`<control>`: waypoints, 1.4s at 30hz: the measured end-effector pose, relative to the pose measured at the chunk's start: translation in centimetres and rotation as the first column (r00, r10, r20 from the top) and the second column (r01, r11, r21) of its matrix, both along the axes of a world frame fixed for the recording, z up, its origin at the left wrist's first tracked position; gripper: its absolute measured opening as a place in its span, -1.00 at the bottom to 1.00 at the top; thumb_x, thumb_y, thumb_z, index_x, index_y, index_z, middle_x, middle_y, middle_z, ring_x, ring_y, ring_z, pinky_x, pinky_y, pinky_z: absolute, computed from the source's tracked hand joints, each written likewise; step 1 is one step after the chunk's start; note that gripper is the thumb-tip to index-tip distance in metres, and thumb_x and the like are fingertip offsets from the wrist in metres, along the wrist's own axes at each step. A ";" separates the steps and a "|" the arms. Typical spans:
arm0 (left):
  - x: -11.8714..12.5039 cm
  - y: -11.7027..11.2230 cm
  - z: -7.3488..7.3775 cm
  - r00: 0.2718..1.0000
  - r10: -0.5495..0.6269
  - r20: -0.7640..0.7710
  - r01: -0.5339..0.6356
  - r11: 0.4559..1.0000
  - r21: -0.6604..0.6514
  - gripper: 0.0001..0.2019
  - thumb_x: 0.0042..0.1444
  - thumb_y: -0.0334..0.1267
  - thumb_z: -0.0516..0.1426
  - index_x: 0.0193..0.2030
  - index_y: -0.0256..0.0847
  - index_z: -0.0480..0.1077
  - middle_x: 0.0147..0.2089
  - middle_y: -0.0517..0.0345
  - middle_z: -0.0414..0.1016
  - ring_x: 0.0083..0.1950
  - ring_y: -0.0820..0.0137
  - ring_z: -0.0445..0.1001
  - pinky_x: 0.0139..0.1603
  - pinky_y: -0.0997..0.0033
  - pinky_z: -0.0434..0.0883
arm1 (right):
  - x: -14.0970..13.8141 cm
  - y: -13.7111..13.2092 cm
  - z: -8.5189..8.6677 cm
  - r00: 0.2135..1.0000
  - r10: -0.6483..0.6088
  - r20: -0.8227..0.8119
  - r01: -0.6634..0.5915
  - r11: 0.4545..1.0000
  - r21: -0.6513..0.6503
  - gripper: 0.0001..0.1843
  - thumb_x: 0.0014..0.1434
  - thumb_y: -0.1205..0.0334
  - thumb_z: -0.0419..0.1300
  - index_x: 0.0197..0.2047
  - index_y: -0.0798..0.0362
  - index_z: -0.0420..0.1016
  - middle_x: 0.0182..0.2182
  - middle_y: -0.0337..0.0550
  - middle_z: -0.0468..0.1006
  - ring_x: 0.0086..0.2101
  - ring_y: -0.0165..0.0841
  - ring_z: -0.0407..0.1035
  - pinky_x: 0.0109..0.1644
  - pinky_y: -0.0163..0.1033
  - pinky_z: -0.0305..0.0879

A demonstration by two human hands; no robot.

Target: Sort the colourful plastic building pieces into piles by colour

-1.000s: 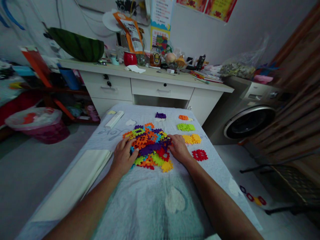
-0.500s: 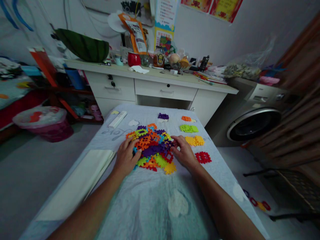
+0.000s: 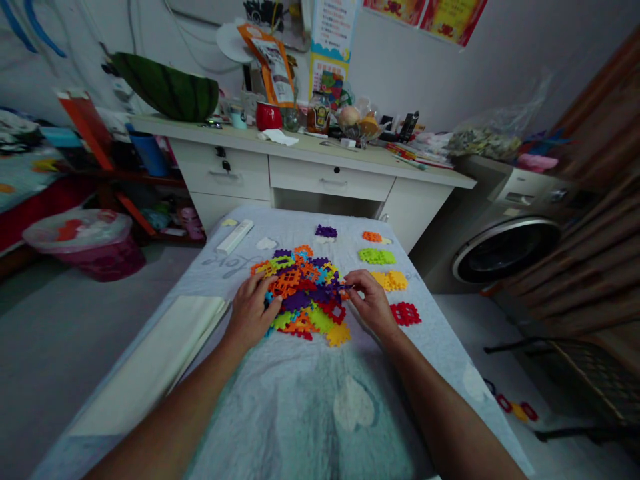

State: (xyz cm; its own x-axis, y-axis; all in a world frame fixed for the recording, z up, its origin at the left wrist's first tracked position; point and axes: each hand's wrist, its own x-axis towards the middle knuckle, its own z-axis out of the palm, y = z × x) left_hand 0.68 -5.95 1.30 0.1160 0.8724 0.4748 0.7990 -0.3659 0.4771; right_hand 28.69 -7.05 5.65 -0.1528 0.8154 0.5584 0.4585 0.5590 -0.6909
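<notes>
A mixed heap of plastic interlocking pieces (image 3: 300, 283) in orange, purple, green, yellow, red and blue lies on the cloth-covered table. My left hand (image 3: 250, 312) rests against the heap's left side, fingers apart and holding nothing that I can see. At the right side of the heap, my right hand (image 3: 371, 305) pinches a purple interlocking piece (image 3: 345, 287) between thumb and fingertips. Sorted by colour nearby are red pieces (image 3: 405, 313), yellow pieces (image 3: 390, 280), green pieces (image 3: 377, 256), orange pieces (image 3: 372, 237) and purple pieces (image 3: 326, 231).
A white box-like strip (image 3: 235, 237) lies at the table's far left, with a folded cream cloth (image 3: 150, 363) along the left edge. Beyond stands a cluttered white desk (image 3: 310, 152). A washing machine (image 3: 500, 227) is at right, a pink bin (image 3: 90, 247) at left.
My right thumb and fingers have closed on a purple piece at the heap's right edge. My left hand stays nearly in place.
</notes>
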 end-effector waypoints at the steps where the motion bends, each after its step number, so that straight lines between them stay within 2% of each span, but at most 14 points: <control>1: 0.0 0.0 0.0 1.000 -0.001 0.001 0.001 1.000 -0.001 -0.60 0.20 -0.10 0.00 0.13 -0.14 0.33 0.20 -0.08 0.27 0.24 0.08 0.26 0.27 -0.02 0.23 | -0.1 -0.1 0.0 1.000 0.015 -0.001 -0.015 1.000 0.006 -0.85 0.16 0.41 0.07 -0.26 -0.01 0.39 -0.19 -0.13 0.46 -0.16 -0.35 0.39 -0.15 -0.25 0.35; 3: 0.0 0.0 -0.1 1.000 -0.001 0.001 0.001 1.000 -0.003 -0.61 0.20 -0.10 0.00 0.13 -0.13 0.33 0.20 -0.06 0.27 0.25 0.08 0.26 0.27 -0.02 0.22 | -0.3 -0.3 0.0 1.000 0.027 0.013 -0.028 0.999 0.025 -0.82 0.16 0.43 0.06 -0.24 -0.02 0.38 -0.11 -0.09 0.47 -0.07 -0.33 0.38 -0.04 -0.19 0.34; 6: -0.1 0.1 -0.2 1.000 0.001 -0.007 -0.001 1.000 -0.007 -0.61 0.20 -0.10 0.00 0.14 -0.13 0.33 0.20 -0.06 0.26 0.26 0.09 0.25 0.28 -0.01 0.22 | -0.7 -0.6 0.1 0.998 0.019 0.062 -0.022 0.999 0.046 -0.79 0.14 0.45 0.06 -0.21 -0.03 0.36 0.06 -0.06 0.42 0.09 -0.28 0.30 0.17 -0.04 0.23; 8: -0.1 0.1 -0.2 1.000 -0.004 -0.012 0.004 1.000 -0.008 -0.60 0.21 -0.10 -0.01 0.14 -0.15 0.32 0.21 -0.08 0.26 0.26 0.09 0.25 0.28 -0.01 0.22 | -1.0 -0.8 0.1 0.995 0.024 0.098 -0.029 0.999 0.046 -0.78 0.11 0.46 0.05 -0.21 -0.03 0.33 0.13 -0.04 0.39 0.15 -0.25 0.25 0.22 0.02 0.17; 14: -0.1 0.0 0.0 1.000 -0.012 0.006 0.012 1.000 -0.025 -0.61 0.19 -0.12 0.02 0.14 -0.11 0.32 0.20 -0.04 0.27 0.25 0.09 0.25 0.27 -0.03 0.21 | -1.4 -0.8 -0.3 0.989 0.050 0.140 -0.057 0.997 0.046 -0.74 0.04 0.47 0.03 -0.21 -0.04 0.28 0.06 -0.01 0.45 0.07 -0.24 0.34 0.14 -0.01 0.26; 19: -0.1 0.0 -0.1 1.000 -0.012 0.009 0.012 1.000 -0.015 -0.60 0.19 -0.11 0.02 0.14 -0.11 0.33 0.21 -0.04 0.26 0.25 0.09 0.25 0.28 -0.02 0.21 | -1.6 -0.7 -0.9 0.989 0.067 0.134 -0.076 0.995 0.061 -0.76 0.10 0.45 0.04 -0.18 -0.04 0.27 0.01 -0.03 0.46 0.02 -0.28 0.37 0.10 -0.07 0.29; 25: -0.3 0.2 -0.5 1.000 -0.018 -0.015 0.018 1.000 -0.004 -0.60 0.21 -0.10 0.01 0.14 -0.16 0.33 0.22 -0.08 0.26 0.25 0.09 0.25 0.27 -0.01 0.22 | -1.9 -0.6 -1.4 0.994 0.035 0.107 -0.040 0.998 0.045 -0.83 0.19 0.40 0.05 -0.17 -0.04 0.27 0.01 -0.05 0.48 0.01 -0.30 0.37 0.10 -0.10 0.29; 29: -0.2 0.1 -0.5 1.000 -0.017 -0.006 0.017 1.000 -0.004 -0.61 0.21 -0.11 0.01 0.15 -0.11 0.31 0.22 -0.04 0.26 0.26 0.11 0.24 0.28 0.00 0.21 | -2.0 -0.5 -1.4 0.995 0.021 0.101 -0.028 0.997 0.066 -0.86 0.20 0.38 0.05 -0.19 -0.03 0.28 -0.06 -0.05 0.46 -0.05 -0.30 0.37 0.03 -0.13 0.32; 32: -0.2 0.0 -0.4 1.000 -0.005 -0.003 0.005 1.000 -0.013 -0.61 0.21 -0.10 0.01 0.14 -0.13 0.32 0.21 -0.06 0.25 0.26 0.09 0.24 0.28 -0.01 0.21 | -2.2 -0.5 -1.4 0.995 0.040 0.096 -0.044 0.998 0.033 -0.88 0.23 0.37 0.03 -0.17 -0.02 0.29 -0.10 -0.06 0.45 -0.09 -0.31 0.38 -0.03 -0.17 0.35; 37: -0.2 0.0 -0.4 1.000 -0.008 0.001 0.008 1.000 -0.025 -0.59 0.20 -0.10 0.01 0.13 -0.18 0.34 0.21 -0.11 0.26 0.25 0.06 0.24 0.28 -0.03 0.21 | -2.2 -0.6 -1.9 0.995 0.016 0.103 -0.011 0.999 -0.045 -0.83 0.28 0.34 0.01 -0.08 -0.02 0.32 -0.12 -0.09 0.49 -0.09 -0.32 0.40 0.03 -0.15 0.33; 42: -0.1 -0.1 -0.2 1.000 -0.013 0.012 0.014 1.000 -0.015 -0.61 0.20 -0.11 0.02 0.13 -0.16 0.34 0.21 -0.08 0.26 0.25 0.07 0.24 0.27 -0.03 0.22 | -1.8 0.1 -1.5 0.989 -0.090 0.121 0.079 0.992 0.098 -0.87 0.23 0.36 0.05 -0.16 0.00 0.33 -0.14 -0.07 0.47 -0.11 -0.29 0.35 -0.03 -0.15 0.31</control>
State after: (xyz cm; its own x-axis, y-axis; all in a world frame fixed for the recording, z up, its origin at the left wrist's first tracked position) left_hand 0.57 -6.01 1.06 0.1224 0.8779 0.4629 0.7885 -0.3693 0.4919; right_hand 26.91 -6.92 4.11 -0.1587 0.7743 0.6126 0.5863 0.5731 -0.5725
